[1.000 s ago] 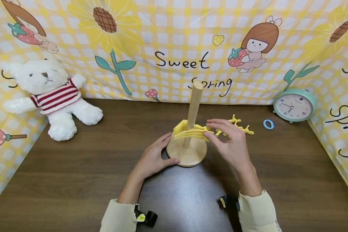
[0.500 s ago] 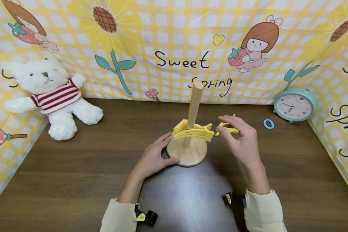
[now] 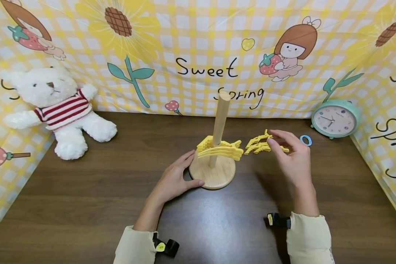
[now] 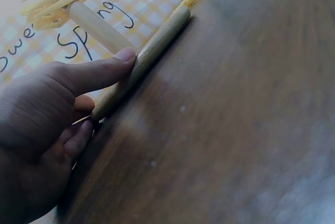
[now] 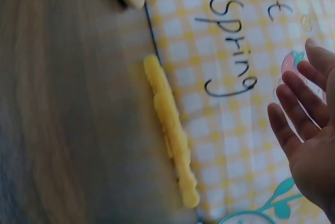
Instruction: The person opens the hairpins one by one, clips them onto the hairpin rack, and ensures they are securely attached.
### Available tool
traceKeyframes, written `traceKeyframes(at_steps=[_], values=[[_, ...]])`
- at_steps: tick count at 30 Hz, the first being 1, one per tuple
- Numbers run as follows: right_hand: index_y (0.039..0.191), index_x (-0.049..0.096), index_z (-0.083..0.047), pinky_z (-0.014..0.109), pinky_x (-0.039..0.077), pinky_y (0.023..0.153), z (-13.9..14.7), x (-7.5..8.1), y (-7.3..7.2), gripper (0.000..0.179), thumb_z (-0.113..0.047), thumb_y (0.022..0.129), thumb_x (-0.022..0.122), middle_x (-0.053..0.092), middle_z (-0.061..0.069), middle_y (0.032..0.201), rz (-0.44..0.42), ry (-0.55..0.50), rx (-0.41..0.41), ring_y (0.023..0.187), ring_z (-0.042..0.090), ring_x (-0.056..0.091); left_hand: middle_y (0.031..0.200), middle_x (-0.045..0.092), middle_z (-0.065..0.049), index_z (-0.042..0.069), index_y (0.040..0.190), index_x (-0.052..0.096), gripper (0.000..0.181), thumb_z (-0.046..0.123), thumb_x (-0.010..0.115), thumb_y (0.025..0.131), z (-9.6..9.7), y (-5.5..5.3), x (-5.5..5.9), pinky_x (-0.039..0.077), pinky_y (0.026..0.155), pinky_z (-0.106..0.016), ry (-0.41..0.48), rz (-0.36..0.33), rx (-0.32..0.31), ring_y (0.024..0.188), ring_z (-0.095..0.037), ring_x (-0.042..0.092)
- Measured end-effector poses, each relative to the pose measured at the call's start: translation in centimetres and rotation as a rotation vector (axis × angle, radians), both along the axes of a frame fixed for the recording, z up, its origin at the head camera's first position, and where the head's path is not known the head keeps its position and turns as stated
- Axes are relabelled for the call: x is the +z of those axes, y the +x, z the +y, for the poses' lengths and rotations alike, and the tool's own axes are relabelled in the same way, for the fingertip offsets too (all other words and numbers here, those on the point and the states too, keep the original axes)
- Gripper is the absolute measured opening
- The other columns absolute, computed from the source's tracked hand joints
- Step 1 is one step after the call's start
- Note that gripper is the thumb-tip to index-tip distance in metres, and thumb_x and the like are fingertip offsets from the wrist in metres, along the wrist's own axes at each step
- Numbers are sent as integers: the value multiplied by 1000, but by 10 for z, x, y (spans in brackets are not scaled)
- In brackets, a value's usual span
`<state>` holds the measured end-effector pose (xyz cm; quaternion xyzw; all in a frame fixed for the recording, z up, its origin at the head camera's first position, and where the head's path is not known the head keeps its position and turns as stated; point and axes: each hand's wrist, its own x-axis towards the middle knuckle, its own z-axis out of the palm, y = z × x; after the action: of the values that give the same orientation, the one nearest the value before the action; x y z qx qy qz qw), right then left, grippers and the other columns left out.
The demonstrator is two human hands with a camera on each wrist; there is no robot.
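A wooden stand has a round base (image 3: 214,179) and an upright post (image 3: 222,117). Several curved yellow pieces (image 3: 217,151) cluster around the post, above the base. My left hand (image 3: 173,179) grips the base at its left rim, thumb on top, as the left wrist view also shows with the base edge (image 4: 157,43) seen side-on. Loose yellow branching pieces (image 3: 256,145) lie on the table right of the stand. Close over their right end is my right hand (image 3: 293,159). In the right wrist view its fingers (image 5: 303,101) are spread, holding nothing, apart from the yellow pieces (image 5: 171,130).
A blue ring (image 3: 305,140) lies just beyond the right hand. A green alarm clock (image 3: 334,120) stands at the back right, and a white teddy bear (image 3: 66,110) sits back left. Patterned cloth (image 3: 198,44) walls the brown table (image 3: 85,205) at the back and sides.
My right hand has let go of the yellow pieces at the post and moved right, over the loose ones. The left hand stays on the base.
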<state>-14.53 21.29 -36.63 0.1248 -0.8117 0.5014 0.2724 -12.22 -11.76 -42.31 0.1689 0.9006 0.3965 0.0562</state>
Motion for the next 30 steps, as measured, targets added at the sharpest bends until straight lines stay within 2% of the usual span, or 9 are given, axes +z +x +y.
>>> traceKeyframes(at_steps=[4,9,12,17,21,24,26,28,30], values=[[114,75,4,14,50,75,9,-8,-2,24,4,91,73,69,-14,103,-48,-52,-29,89,5,64,164,32,-1,3,156,38,95,41,85,82,0,-1,-1,29,118,-49,-3,-8,3,149,-23,29],[116,75,2,14,48,71,21,-22,-6,27,1,89,76,67,-19,101,-100,-31,-95,83,2,63,164,32,-1,4,156,38,94,41,85,83,0,-1,-1,29,118,-49,-6,-17,7,150,-23,28],[116,75,1,15,48,76,28,-27,-8,29,1,88,78,70,-9,104,-114,-5,-137,85,-1,62,163,32,-1,4,156,38,95,41,85,83,0,-1,-1,29,118,-48,-6,-14,9,149,-22,29],[119,73,4,23,47,95,41,-34,-10,33,1,87,78,70,17,120,-187,-39,-163,105,0,59,163,33,-2,4,156,38,95,41,86,82,1,-1,-1,30,117,-49,-5,-4,4,149,-23,30],[131,65,5,31,39,111,51,-42,-12,43,-5,90,76,62,19,136,-338,-110,-131,130,10,51,163,32,-1,4,156,37,96,40,86,82,0,0,0,29,117,-49,-1,-10,5,149,-23,29],[143,54,4,38,31,117,58,-47,-12,54,-12,95,73,50,19,150,-452,-99,-80,144,24,39,163,33,-2,4,156,38,96,40,86,82,-1,0,0,30,117,-50,-2,-12,8,149,-24,29],[149,47,2,42,27,119,61,-49,-12,61,-17,97,71,41,18,157,-509,-61,-42,147,32,32,163,32,-1,4,156,38,95,41,86,82,-1,0,0,30,117,-50,-7,-13,9,149,-23,29],[154,41,1,44,27,118,64,-49,-13,65,-21,99,69,33,19,161,-549,-30,-8,148,37,28,164,32,-1,5,156,37,95,42,85,83,-1,0,-1,30,117,-49,-12,-14,9,149,-23,29],[155,39,0,33,37,113,66,-49,-13,67,-24,99,68,35,21,159,-568,0,-7,145,41,32,164,32,1,6,156,37,95,43,84,83,0,-1,-1,30,117,-49,-15,-16,9,149,-21,29]])
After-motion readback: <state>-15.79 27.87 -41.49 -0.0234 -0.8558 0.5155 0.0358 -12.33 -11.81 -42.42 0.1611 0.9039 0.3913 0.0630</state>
